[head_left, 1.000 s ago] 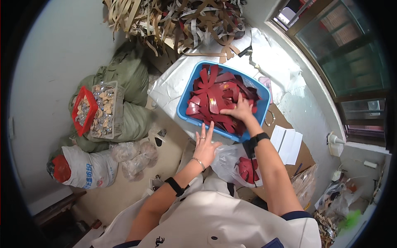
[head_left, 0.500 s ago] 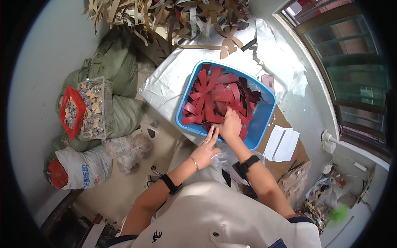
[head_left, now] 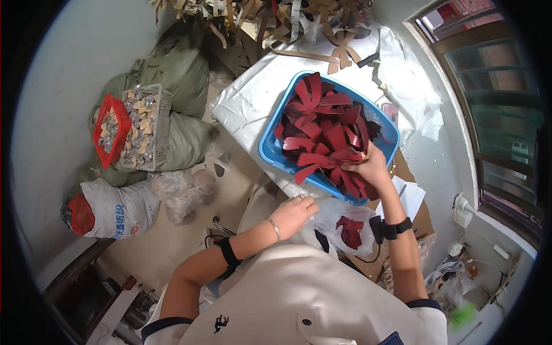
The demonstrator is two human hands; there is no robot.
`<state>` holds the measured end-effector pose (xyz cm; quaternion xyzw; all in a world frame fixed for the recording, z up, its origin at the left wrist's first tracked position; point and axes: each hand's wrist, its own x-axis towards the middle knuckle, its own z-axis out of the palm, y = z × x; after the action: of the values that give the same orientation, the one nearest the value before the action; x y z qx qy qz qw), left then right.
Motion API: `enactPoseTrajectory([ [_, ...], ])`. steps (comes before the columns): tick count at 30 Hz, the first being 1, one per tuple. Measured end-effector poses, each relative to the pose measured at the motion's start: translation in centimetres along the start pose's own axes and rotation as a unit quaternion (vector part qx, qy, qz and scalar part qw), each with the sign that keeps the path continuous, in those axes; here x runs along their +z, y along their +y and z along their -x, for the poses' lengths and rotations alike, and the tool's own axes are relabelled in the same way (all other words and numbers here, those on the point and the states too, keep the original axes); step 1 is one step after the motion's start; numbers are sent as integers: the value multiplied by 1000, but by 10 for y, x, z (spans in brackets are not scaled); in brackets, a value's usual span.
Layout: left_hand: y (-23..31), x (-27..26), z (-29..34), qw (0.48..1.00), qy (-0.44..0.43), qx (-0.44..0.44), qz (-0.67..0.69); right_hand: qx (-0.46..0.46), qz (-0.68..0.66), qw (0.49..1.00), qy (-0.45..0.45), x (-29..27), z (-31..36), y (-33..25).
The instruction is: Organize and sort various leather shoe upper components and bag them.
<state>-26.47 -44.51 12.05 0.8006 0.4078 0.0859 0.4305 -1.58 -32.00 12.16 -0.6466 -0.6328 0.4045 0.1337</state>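
A blue plastic tub [head_left: 269, 154] stands tilted across my view, heaped with dark red leather-like cut strips [head_left: 313, 123]. My right hand [head_left: 369, 168] is closed at the tub's near right side, gripping a fanned bunch of these red strips [head_left: 330, 160]. Some strips hang over the near rim. Lower down, my left hand [head_left: 294, 215] has its fingers bent together at the edge of a clear plastic bag [head_left: 328, 215] and seems to pinch it. Inside the bag lies a dark red piece [head_left: 349, 231]. The left fingertips are partly hidden.
A silver-covered table [head_left: 244, 95] carries the tub, with tan strips [head_left: 307, 56] heaped beyond. White papers [head_left: 409, 198] and a phone [head_left: 390, 110] lie to the right. Green sacks [head_left: 184, 138], a white basket [head_left: 163, 129] and a red basket [head_left: 102, 150] stand left.
My right hand has moved right and gripped a bunch of red strips, raising the heap. My left hand has drawn back from the tub and bent its fingers. The bag now shows a red piece.
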Motion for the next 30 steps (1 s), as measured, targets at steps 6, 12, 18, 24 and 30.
enactPoseTrajectory([
  [6,25,32,-6,924,-89,-106,357,-81,-96,992,-33,-43,26,-4],
  [12,38,38,-1,679,-47,-236,694,31,-296,953,-49,-101,61,33],
  [18,49,46,4,913,-130,-246,299,56,-488,867,90,-135,132,162],
  [24,69,53,-14,776,-69,-244,578,46,-606,792,64,-68,206,171],
  [30,114,57,-23,747,-130,-205,620,17,-723,690,41,41,222,122],
])
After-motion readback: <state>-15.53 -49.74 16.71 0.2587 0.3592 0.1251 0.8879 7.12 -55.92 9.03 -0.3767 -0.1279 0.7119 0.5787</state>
